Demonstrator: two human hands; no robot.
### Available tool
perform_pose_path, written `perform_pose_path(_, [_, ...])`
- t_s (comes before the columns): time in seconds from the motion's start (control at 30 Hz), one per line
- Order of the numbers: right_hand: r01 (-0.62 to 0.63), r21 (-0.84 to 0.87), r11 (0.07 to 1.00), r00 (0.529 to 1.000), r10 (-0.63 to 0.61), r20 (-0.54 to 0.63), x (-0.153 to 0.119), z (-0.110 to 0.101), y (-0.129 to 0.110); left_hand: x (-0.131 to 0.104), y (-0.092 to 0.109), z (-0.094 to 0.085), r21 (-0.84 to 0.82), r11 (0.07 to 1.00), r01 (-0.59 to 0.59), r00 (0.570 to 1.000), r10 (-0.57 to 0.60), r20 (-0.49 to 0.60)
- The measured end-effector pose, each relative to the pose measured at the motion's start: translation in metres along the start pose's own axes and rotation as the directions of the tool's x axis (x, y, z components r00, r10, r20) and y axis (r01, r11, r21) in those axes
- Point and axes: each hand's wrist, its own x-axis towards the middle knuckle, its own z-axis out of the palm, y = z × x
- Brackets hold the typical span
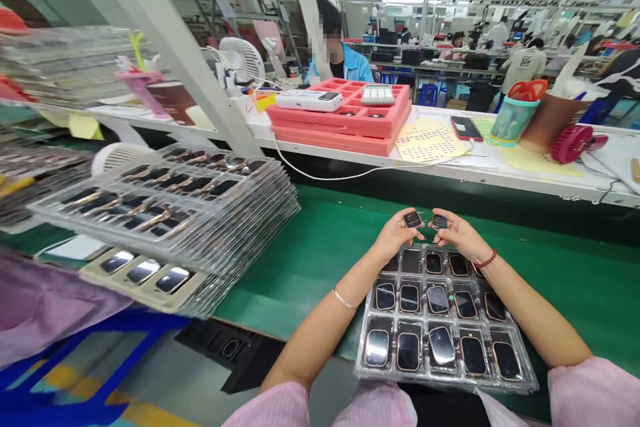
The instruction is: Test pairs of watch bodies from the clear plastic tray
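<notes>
— Where do the two small dark rectangular watch bodies sit?
— One in each grip: left hand pinches one, right hand closes on the other, side by side, almost touching.
— And the tray?
— The clear plastic compartment tray lies just below them on the green tabletop, nearer the wrists.

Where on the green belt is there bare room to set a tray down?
Bare belt lies between the stacked trays and the tray under the hands; more lies right of that tray. The left side is crowded with stacks.
</notes>
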Motion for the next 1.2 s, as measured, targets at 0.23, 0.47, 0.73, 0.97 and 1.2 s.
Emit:
perform_pose_path(0.23, [-0.218,0.304,0.928,0.976,0.212,0.050,0.001,-0.013,-0.012,0.005,0.011,-0.006,-0.255,0.932,0.259,0.961,-0.223,0.163])
perform_pose_path(0.47, [-0.187,0.243,0.952,0.981,0.166,0.104,-0.002,-0.011,-0.012,0.001,0.010,-0.006,-0.202,0.966,0.164,0.986,-0.154,0.066])
perform_pose_path(0.73, [0.012,0.002,1.000,0.999,-0.012,0.036,-0.002,0.006,-0.007,-0.005,0.003,0.004,0.093,0.995,0.048,0.998,-0.051,0.032])
perform_pose_path(0.97, [0.066,-0.155,0.986,0.998,-0.064,0.021,-0.003,0.009,-0.005,-0.006,0.001,0.005,0.201,0.980,0.003,0.999,-0.010,0.036])
perform_pose_path(1.2, [0.067,-0.208,0.976,0.998,-0.062,0.031,-0.003,0.008,-0.002,-0.006,-0.002,0.004,0.230,0.973,0.001,0.999,-0.010,0.038])
